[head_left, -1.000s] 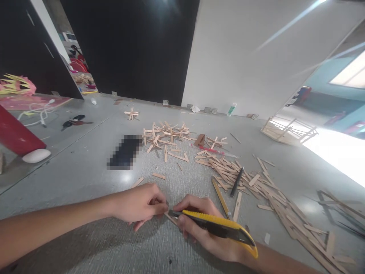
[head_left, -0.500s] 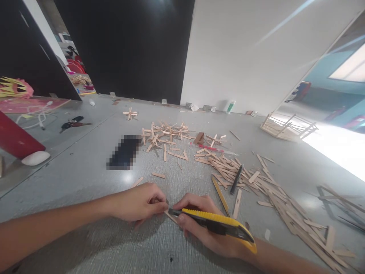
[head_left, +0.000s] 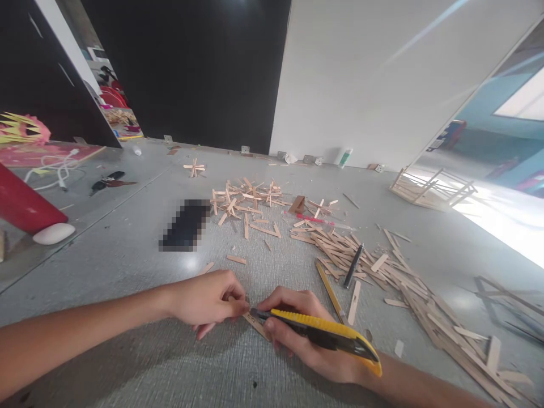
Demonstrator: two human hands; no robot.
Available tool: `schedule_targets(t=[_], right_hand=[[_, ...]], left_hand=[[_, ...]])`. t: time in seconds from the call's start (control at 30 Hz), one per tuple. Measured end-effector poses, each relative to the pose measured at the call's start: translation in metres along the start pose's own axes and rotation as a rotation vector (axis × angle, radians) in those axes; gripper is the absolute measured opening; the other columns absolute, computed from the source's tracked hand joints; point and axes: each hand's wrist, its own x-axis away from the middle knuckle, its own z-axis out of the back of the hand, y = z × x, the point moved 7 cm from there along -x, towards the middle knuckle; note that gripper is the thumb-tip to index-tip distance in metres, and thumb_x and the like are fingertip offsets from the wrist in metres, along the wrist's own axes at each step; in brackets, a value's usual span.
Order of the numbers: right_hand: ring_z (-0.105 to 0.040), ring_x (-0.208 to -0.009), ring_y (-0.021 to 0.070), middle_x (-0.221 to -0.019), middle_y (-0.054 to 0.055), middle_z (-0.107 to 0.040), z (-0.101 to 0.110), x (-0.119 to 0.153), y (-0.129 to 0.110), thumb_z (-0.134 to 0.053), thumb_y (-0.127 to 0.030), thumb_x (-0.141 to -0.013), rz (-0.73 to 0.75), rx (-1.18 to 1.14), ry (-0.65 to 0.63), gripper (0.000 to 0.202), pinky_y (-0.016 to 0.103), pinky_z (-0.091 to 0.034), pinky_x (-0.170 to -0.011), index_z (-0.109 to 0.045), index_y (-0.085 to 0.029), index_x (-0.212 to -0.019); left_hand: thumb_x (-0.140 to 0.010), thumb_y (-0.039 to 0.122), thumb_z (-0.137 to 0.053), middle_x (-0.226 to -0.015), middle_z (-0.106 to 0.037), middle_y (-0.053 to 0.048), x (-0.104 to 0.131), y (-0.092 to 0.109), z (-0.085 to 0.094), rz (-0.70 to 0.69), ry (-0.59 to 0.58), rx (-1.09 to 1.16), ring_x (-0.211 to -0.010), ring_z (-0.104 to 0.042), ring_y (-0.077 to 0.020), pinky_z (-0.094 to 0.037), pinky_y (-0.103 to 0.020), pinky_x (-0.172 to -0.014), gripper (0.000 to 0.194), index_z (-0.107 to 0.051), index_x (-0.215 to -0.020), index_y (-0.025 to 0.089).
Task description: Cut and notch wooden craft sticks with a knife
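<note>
A yellow and black utility knife (head_left: 327,331) lies across my right hand (head_left: 301,323), whose fingers are closed round its front end. Its tip points left, at a small wooden craft stick (head_left: 255,326) with faint dark marks on it. My left hand (head_left: 212,300) pinches the far end of that stick between thumb and forefinger, close to the knife tip. The fingers of my right hand also touch the stick's near end. The blade itself is too small to make out.
Many craft sticks (head_left: 340,249) are heaped to the right, with a black pen (head_left: 353,266) on top and a yellow strip (head_left: 330,289) beside them. Small star-shaped stick pieces (head_left: 255,195) lie further back. A pixelated dark rectangle (head_left: 187,225) is left of centre, a red cylinder (head_left: 28,201) far left.
The craft stick has turned slightly and more of its marked face shows between my hands. My left fingers have shifted a little; the knife has hardly moved.
</note>
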Motion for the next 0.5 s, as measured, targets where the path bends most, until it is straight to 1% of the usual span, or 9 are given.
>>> schedule_targets(t=[0.13,0.4,0.5], right_hand=[[-0.063,-0.061,0.0119,-0.074,-0.001,-0.063,-0.0009,-0.0006,0.0039,-0.058,-0.043,-0.101,-0.035,-0.02,-0.012,0.027,0.024,-0.049,-0.058,-0.065,-0.019,-0.112],[-0.063,-0.062,0.0115,-0.075,-0.001,-0.064,0.0002,-0.0029,-0.0053,-0.06,-0.042,-0.1,-0.024,0.077,-0.032,0.026,0.025,-0.049,-0.062,-0.068,-0.02,-0.11],[-0.063,-0.062,0.0113,-0.074,-0.001,-0.064,0.0004,-0.0038,-0.0042,-0.059,-0.043,-0.1,-0.033,0.057,-0.027,0.027,0.025,-0.049,-0.061,-0.068,-0.019,-0.109]], left_hand=[[-0.098,0.055,-0.05,-0.045,-0.036,0.01,-0.0007,-0.0032,-0.0001,-0.002,0.002,-0.005,-0.031,-0.048,-0.0104,-0.032,-0.017,-0.033,0.044,-0.044,-0.069,0.023],[-0.098,0.06,-0.048,-0.044,-0.036,0.01,-0.0005,-0.002,0.0001,-0.004,0.014,-0.026,-0.031,-0.048,-0.0114,-0.031,-0.018,-0.034,0.046,-0.045,-0.069,0.023],[-0.098,0.061,-0.048,-0.043,-0.037,0.01,-0.0005,-0.0022,0.0002,0.0,0.018,-0.03,-0.03,-0.047,-0.0113,-0.031,-0.018,-0.034,0.047,-0.045,-0.07,0.023]])
